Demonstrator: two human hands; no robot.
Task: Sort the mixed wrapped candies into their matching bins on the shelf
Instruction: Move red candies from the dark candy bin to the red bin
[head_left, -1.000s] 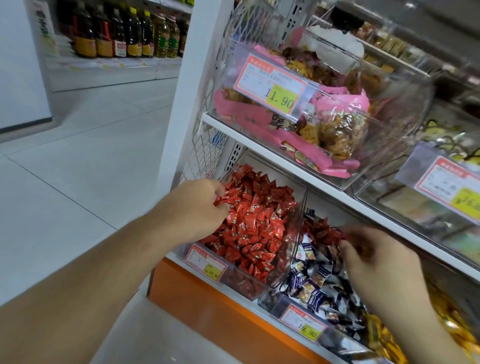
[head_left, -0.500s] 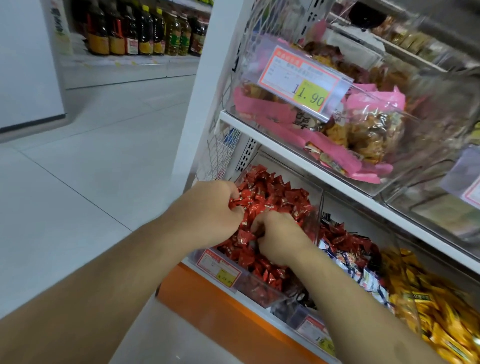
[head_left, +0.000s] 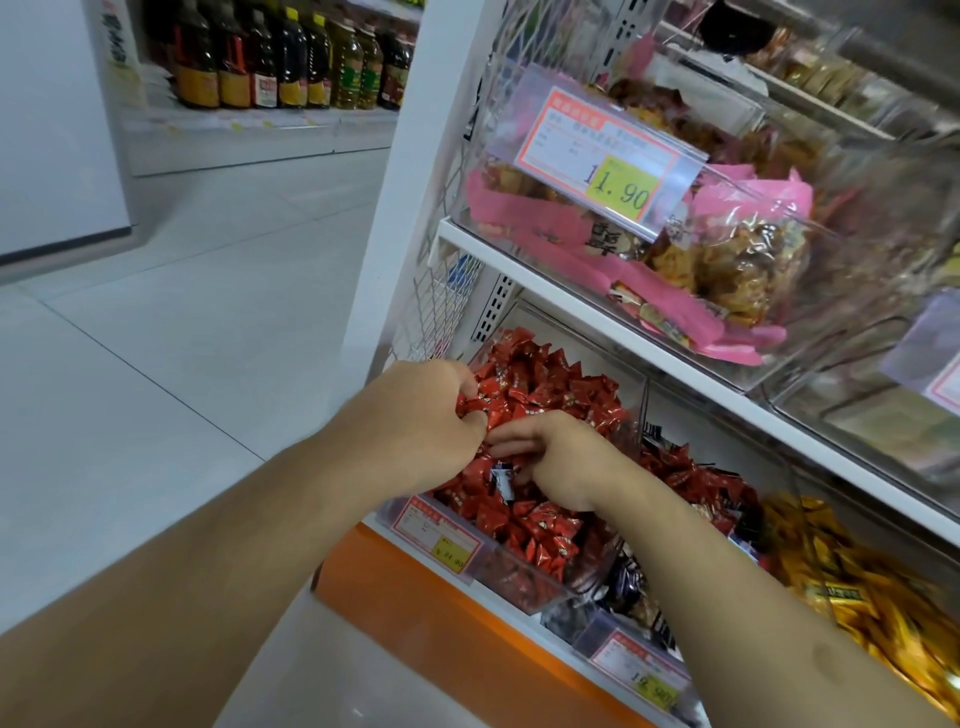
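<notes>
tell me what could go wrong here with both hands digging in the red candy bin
1. The left hand grips a bunch of red candies; some could spill over the bin's front wall.
2. The dark-wrapped candy below the right hand could get buried again.

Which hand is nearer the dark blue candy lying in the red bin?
Right. The right hand is right beside the dark blue candy; the left hand is up and left of it.

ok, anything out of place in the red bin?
Yes: one dark blue-and-white wrapped candy lies among the red candies in the left bin, just below the right hand. It looks like the dark candies next door. Red ones also top that neighbouring bin.
</notes>
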